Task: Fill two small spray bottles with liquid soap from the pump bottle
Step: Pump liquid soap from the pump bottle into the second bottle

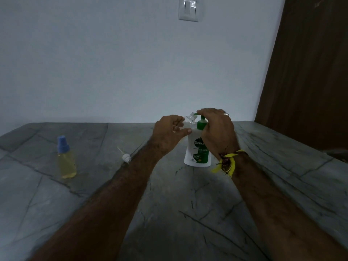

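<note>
A white pump bottle (195,153) with a green pump head stands on the grey stone counter (169,204). My right hand (216,130) rests on top of the green pump. My left hand (169,130) holds a small clear spray bottle (189,120), uncapped and tilted, with its mouth right at the pump's spout. A second small spray bottle (66,159) with a blue cap and yellowish liquid inside stands upright at the left. A white spray top with its dip tube (125,156) lies on the counter between that bottle and my left arm.
A pale wall (131,63) rises behind the counter, with a light switch (188,9) high up. A dark brown wooden panel (310,72) stands at the right. A yellow thread is tied around my right wrist.
</note>
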